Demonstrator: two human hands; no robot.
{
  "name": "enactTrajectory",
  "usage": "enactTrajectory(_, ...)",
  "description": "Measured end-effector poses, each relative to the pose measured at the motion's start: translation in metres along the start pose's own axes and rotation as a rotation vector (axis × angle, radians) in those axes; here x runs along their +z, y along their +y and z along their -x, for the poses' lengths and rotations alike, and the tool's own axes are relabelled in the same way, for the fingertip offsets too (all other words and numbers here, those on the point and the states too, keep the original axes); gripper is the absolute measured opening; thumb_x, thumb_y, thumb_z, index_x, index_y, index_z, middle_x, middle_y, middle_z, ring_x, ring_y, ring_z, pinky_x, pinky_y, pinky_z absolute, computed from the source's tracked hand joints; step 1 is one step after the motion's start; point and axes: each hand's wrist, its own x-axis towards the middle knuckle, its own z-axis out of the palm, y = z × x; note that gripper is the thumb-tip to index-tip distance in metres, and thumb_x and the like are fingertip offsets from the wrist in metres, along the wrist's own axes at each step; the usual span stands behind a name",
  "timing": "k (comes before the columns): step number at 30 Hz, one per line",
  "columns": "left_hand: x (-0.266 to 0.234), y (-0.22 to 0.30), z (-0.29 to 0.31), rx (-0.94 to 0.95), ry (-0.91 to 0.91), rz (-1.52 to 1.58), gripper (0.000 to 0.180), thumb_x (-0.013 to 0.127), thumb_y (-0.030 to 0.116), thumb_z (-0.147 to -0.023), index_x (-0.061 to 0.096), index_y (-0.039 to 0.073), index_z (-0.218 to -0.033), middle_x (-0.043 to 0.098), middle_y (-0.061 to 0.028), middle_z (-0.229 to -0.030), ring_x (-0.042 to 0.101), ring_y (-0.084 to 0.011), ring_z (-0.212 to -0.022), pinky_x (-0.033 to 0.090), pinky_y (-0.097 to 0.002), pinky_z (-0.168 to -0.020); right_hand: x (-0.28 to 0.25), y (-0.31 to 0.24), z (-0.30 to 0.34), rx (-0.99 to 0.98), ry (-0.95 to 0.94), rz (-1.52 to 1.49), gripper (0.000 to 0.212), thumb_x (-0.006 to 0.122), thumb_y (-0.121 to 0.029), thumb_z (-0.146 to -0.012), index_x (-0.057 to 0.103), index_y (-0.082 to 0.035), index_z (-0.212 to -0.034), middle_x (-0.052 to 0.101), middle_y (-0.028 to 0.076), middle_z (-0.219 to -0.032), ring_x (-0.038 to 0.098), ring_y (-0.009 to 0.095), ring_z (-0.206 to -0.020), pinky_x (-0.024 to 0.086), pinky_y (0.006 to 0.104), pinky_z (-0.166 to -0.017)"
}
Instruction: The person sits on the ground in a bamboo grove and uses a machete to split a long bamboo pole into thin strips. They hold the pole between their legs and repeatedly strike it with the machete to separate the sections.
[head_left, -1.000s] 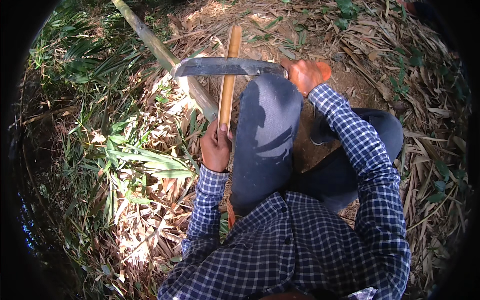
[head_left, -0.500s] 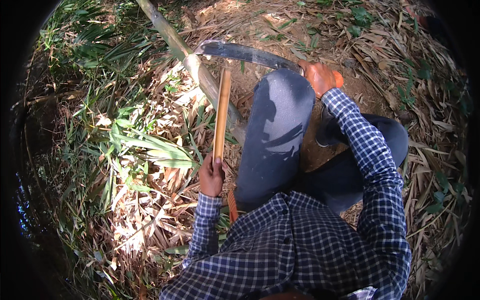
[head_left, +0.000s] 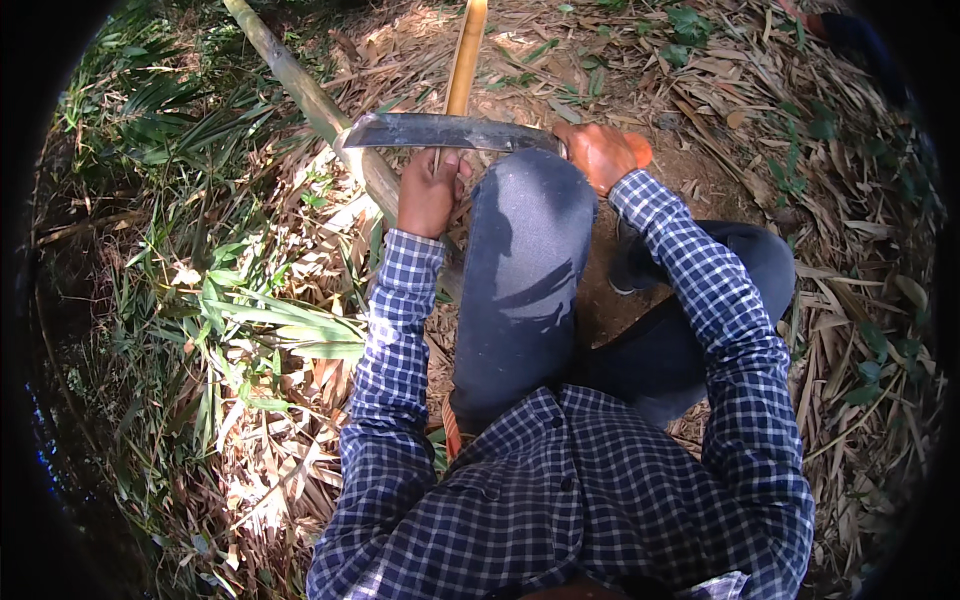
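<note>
My right hand (head_left: 600, 157) is closed round the orange handle (head_left: 638, 150) of a machete. Its long, dark, slightly curved blade (head_left: 440, 131) points left, just beyond my raised knee. My left hand (head_left: 430, 190) grips the near end of a split bamboo strip (head_left: 464, 70), right below the blade. The strip runs away from me, and the blade crosses over it near my fingers. Whether the edge is biting into the strip I cannot tell. The blade's tip lies over a bamboo pole (head_left: 310, 100).
The pole slants across the ground from the far left toward my knee (head_left: 525, 240). Dry bamboo leaves (head_left: 290, 450) and green plants (head_left: 285, 320) cover the ground. An orange strap-like thing (head_left: 451, 428) shows beside my thigh. Part of another person (head_left: 860, 50) appears at the far right.
My left hand has moved forward, carrying the bamboo strip away from me and under the machete blade. My right hand has stayed beside the knee with the machete.
</note>
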Motion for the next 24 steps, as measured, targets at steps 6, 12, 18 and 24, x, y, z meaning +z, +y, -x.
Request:
enactTrajectory(6, 0.003, -0.009, 0.053, 0.046, 0.048, 0.057, 0.017, 0.048, 0.016, -0.099, 0.055, 0.004, -0.088, 0.050, 0.0025, -0.063, 0.040, -0.0037, -0.047, 0.029, -0.0194, -0.042, -0.001, -0.002, 0.000, -0.036, 0.041, 0.011, 0.018, 0.061, -0.020, -0.079, 0.061, -0.006, -0.091, 0.064, 0.017, -0.067, 0.065, 0.036, -0.063, 0.049, 0.0476, -0.056)
enactTrajectory(12, -0.007, -0.015, 0.105, -0.036, 0.059, -0.012, 0.021, 0.047, 0.015, -0.100, 0.057, -0.001, -0.109, 0.051, 0.0019, -0.065, 0.040, -0.0034, -0.048, 0.032, -0.0200, -0.044, 0.000, -0.001, 0.000, -0.015, 0.037, 0.020, 0.022, 0.062, -0.025, -0.078, 0.061, -0.007, -0.091, 0.064, 0.017, -0.067, 0.065, 0.036, -0.065, 0.049, 0.0469, -0.057)
enactTrajectory(18, -0.014, -0.033, 0.171, -0.112, 0.123, -0.033, 0.026, 0.046, 0.019, -0.101, 0.057, 0.000, -0.115, 0.051, 0.0020, -0.065, 0.040, -0.0026, -0.048, 0.031, -0.0191, -0.044, 0.000, -0.001, 0.002, 0.021, 0.012, 0.027, 0.023, 0.062, -0.026, -0.079, 0.063, -0.007, -0.091, 0.066, 0.018, -0.071, 0.066, 0.035, -0.067, 0.050, 0.0460, -0.059)
enactTrajectory(24, -0.028, -0.055, 0.219, -0.175, 0.162, 0.092, 0.029, 0.044, 0.025, -0.102, 0.058, 0.001, -0.114, 0.051, 0.0035, -0.064, 0.039, -0.0012, -0.047, 0.029, -0.0184, -0.042, 0.001, -0.005, 0.004, 0.113, 0.008, -0.017, 0.021, 0.061, -0.024, -0.080, 0.064, -0.006, -0.090, 0.066, 0.018, -0.072, 0.066, 0.035, -0.068, 0.050, 0.0459, -0.061)
